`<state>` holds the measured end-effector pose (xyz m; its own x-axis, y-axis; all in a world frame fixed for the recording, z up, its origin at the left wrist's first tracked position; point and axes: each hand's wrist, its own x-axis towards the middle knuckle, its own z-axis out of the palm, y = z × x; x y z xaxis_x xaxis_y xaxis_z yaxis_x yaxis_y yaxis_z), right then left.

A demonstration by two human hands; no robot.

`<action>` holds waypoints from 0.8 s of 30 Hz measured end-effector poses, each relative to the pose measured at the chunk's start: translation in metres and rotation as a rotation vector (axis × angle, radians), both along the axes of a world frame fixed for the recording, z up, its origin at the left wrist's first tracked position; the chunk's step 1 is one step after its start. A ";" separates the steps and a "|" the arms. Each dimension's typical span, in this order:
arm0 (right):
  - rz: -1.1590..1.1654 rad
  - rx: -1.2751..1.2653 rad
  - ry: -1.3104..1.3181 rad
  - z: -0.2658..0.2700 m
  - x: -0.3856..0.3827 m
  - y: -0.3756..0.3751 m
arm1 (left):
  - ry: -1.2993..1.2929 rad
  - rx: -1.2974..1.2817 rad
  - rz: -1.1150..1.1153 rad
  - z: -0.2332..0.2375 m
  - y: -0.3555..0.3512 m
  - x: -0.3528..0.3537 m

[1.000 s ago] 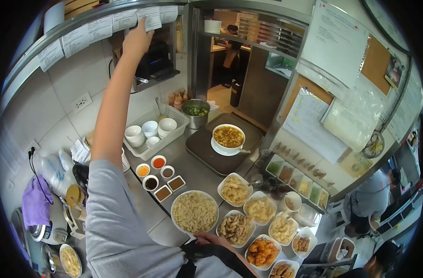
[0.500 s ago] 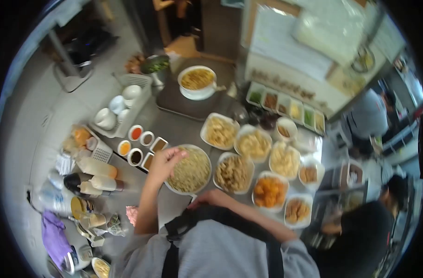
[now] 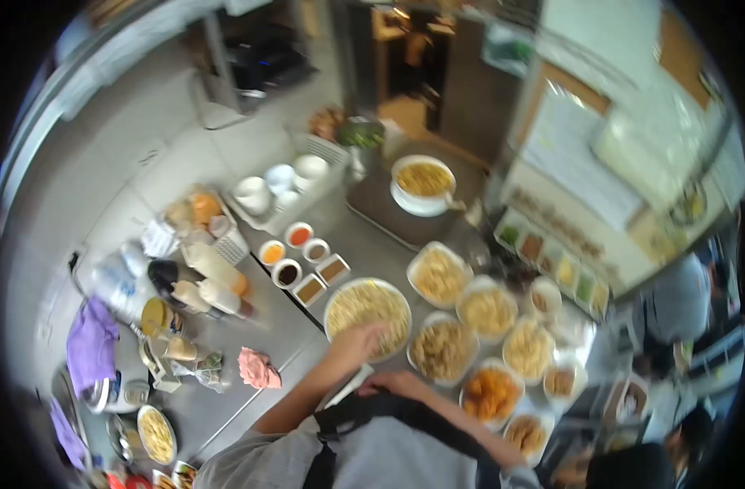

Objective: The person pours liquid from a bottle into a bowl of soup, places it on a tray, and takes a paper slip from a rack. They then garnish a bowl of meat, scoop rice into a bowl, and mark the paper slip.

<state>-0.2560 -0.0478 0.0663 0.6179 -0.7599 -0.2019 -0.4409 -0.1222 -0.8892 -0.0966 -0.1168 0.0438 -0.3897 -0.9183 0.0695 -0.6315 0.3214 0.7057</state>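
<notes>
My left hand (image 3: 359, 340) reaches over the near part of a large round white bowl (image 3: 327, 322) filled with pale, fine-cut food (image 3: 363, 306). Its fingertips are smeared, so their grip does not show. Lower down, close to my body, my right hand (image 3: 398, 383) is curled, its fingers partly hidden. Whether anything lies inside it I cannot make out. Beside it is a narrow white object (image 3: 350, 386). To the right of the bowl, a white dish of brown pieces (image 3: 444, 349) stands near my right hand.
More white dishes, one with orange chunks (image 3: 492, 394), crowd the right side. Small sauce cups (image 3: 287, 274) line the left. Behind are a basket of white cups (image 3: 262, 218) and a pot (image 3: 423, 200) on a dark tray. A pink cloth (image 3: 258, 368) lies left. Two co-workers stand right.
My left hand has gone from above the bowl's left edge down over the food inside it. My right hand stays low near my body. The whole view has swung with my head.
</notes>
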 end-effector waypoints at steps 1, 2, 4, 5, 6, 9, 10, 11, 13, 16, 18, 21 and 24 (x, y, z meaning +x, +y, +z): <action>0.015 0.023 -0.052 -0.014 -0.001 0.000 | 0.010 0.083 0.001 0.001 0.002 0.004; 0.001 0.035 -0.047 0.002 -0.002 0.000 | 0.021 0.180 -0.014 0.002 0.004 0.006; 0.030 0.086 -0.011 0.012 -0.002 -0.003 | -0.008 0.227 -0.028 0.012 0.011 0.006; 0.035 0.118 0.005 0.014 -0.002 -0.003 | -0.025 0.259 -0.044 0.017 0.014 0.004; 0.049 0.125 -0.009 0.016 -0.003 -0.004 | -0.091 0.272 -0.038 0.023 0.014 0.002; 0.071 0.145 -0.007 0.011 -0.002 -0.006 | -0.151 0.297 -0.006 0.028 0.013 -0.005; 0.087 0.144 -0.022 0.012 -0.003 -0.006 | -0.077 0.291 0.020 0.020 0.015 -0.007; 0.105 0.142 -0.036 0.014 -0.004 -0.008 | -0.002 0.284 0.048 0.013 0.016 -0.010; 0.124 0.130 -0.042 0.015 -0.007 -0.010 | 0.073 0.185 0.097 0.000 0.020 -0.016; 0.137 0.131 -0.005 0.005 -0.011 -0.010 | 0.008 0.206 0.080 -0.003 0.022 -0.014; 0.164 0.170 0.042 -0.003 -0.012 -0.013 | -0.076 0.260 0.064 0.000 0.025 -0.010; 0.151 0.141 0.026 0.001 -0.016 -0.010 | -0.086 0.292 0.106 -0.001 0.029 -0.009; 0.159 0.170 0.028 0.008 -0.017 -0.011 | 0.094 0.224 0.223 -0.019 0.033 -0.010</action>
